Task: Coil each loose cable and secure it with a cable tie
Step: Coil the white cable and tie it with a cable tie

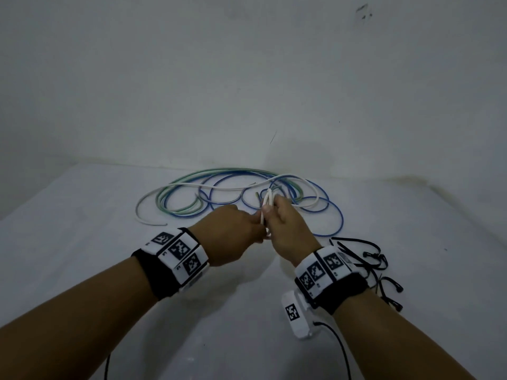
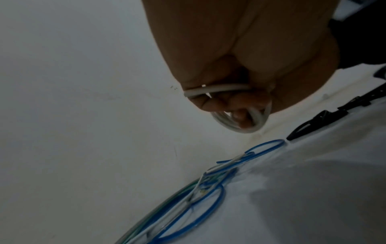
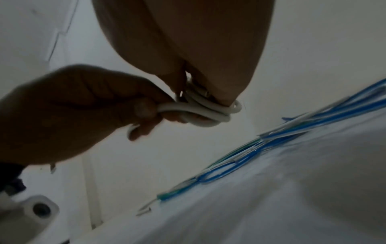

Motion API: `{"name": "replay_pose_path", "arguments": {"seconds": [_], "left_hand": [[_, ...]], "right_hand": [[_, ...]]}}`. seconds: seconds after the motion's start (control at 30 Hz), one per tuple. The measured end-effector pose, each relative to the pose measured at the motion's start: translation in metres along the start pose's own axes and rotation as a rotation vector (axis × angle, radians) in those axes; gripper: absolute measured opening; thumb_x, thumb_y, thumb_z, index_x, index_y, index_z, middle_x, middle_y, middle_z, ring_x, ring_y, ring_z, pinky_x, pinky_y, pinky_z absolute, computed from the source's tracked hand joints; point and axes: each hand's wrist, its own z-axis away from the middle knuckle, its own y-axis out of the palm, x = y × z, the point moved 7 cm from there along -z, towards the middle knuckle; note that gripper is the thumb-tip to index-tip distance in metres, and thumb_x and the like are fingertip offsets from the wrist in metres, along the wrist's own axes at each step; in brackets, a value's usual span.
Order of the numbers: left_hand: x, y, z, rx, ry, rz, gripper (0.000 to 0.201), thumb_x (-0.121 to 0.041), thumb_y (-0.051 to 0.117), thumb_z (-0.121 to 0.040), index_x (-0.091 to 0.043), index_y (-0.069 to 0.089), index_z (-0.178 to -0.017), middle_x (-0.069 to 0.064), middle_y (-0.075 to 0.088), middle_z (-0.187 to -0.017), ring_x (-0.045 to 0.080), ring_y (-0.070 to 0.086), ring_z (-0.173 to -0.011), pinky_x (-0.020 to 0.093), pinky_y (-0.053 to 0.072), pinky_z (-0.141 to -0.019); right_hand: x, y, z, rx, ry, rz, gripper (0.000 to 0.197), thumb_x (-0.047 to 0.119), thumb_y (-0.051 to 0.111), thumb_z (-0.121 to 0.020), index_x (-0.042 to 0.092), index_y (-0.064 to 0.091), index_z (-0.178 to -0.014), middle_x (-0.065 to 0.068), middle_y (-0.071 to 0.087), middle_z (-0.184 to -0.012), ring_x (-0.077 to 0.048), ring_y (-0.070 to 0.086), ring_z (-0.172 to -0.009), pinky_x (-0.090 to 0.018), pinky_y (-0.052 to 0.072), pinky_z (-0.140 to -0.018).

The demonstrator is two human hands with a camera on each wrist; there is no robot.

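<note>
A white cable (image 1: 267, 202) is wound into a small coil held up between both hands above the table. My right hand (image 1: 277, 218) grips the coil, whose loops (image 3: 211, 113) wrap around its fingertips. From the left, my left hand (image 1: 248, 226) pinches a strand of the same cable (image 3: 173, 107) between thumb and fingers. In the left wrist view the white loops (image 2: 217, 90) cross the curled fingers. The rest of the white cable (image 1: 227, 188) trails back onto the table among loose blue cable (image 1: 338, 212) and green cable (image 1: 175, 207). Black cable ties (image 1: 369, 255) lie by my right wrist.
The white table (image 1: 82, 242) meets a plain wall (image 1: 247, 91) just behind the cable heap. A white tagged device (image 1: 296, 316) with a black lead hangs under my right wrist. The cable ties (image 2: 313, 122) lie to the right of the blue loops (image 2: 208, 206).
</note>
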Motion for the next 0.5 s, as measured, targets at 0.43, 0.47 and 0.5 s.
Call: {"name": "replay_pose_path", "arguments": {"seconds": [0.43, 0.47, 0.5], "left_hand": [[0.036, -0.019, 0.022, -0.448, -0.277, 0.399, 0.019, -0.028, 0.064, -0.088, -0.017, 0.05, -0.095, -0.011, 0.046, -0.083, 0.006, 0.045, -0.068, 0.023, 0.038, -0.064], [0.038, -0.02, 0.022, -0.479, -0.274, 0.404, 0.025, -0.03, 0.064, -0.087, -0.019, 0.046, -0.101, -0.009, 0.045, -0.091, 0.008, 0.046, -0.072, 0.025, 0.042, -0.064], [0.04, -0.02, 0.021, -0.496, -0.248, 0.396, 0.029, -0.033, 0.061, -0.087, -0.019, 0.046, -0.107, -0.005, 0.046, -0.101, 0.008, 0.047, -0.081, 0.024, 0.044, -0.07]], "right_hand": [[0.012, 0.017, 0.011, 0.309, 0.155, -0.129, 0.035, 0.03, 0.037, -0.105, 0.005, 0.062, -0.1, -0.009, 0.07, -0.08, -0.019, 0.066, -0.065, -0.033, 0.051, -0.068], [0.013, 0.019, 0.013, 0.325, 0.175, -0.197, 0.037, 0.031, 0.036, -0.105, 0.005, 0.062, -0.096, -0.01, 0.068, -0.077, -0.021, 0.062, -0.062, -0.034, 0.049, -0.067], [0.016, 0.021, 0.015, 0.328, 0.193, -0.273, 0.041, 0.033, 0.035, -0.106, 0.005, 0.062, -0.092, -0.011, 0.065, -0.072, -0.022, 0.058, -0.06, -0.035, 0.047, -0.066]]}}
